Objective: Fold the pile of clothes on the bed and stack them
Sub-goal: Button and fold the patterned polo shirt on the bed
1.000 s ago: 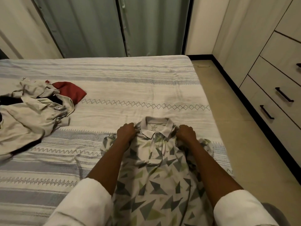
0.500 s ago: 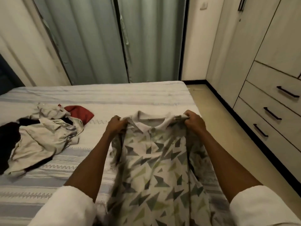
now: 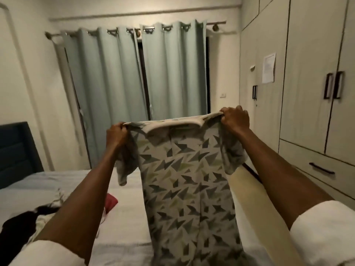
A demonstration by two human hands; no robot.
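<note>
Bed (image 3: 134, 217): largest thing in view, running across the lower frame under both arms. I read it as the working surface; folded items should end up stacked on it.

Polo shirt (image 3: 184, 181): pale, with a grey and green triangle print. Held up in the air over the bed's near right part, front toward me, collar at the top, body hanging straight down and out of frame at the bottom. Both short sleeves droop outside the grip points. My reading: it is hung by the shoulders so gravity pulls the panel flat and the seams line up before it goes down for folding. Whether the hem touches the bed, I cannot tell.

Pile of clothes (image 3: 44, 217): toward the bed's left edge, partly hidden behind my left forearm. Pale and black fabric, with a red piece (image 3: 111, 201) at its right side. Unfolded, waiting its turn. No finished stack is visible, so I judge the task to be at an early stage.

Left hand (image 3: 116, 136): fingers curled, pinching the shirt's left shoulder just beside the collar. Nothing else in it.

Right hand (image 3: 235, 119): fingers curled over the right shoulder seam, gripping cloth, sitting slightly higher than the left, so the collar line tilts up to the right. The fabric between the two is pulled taut.
</note>
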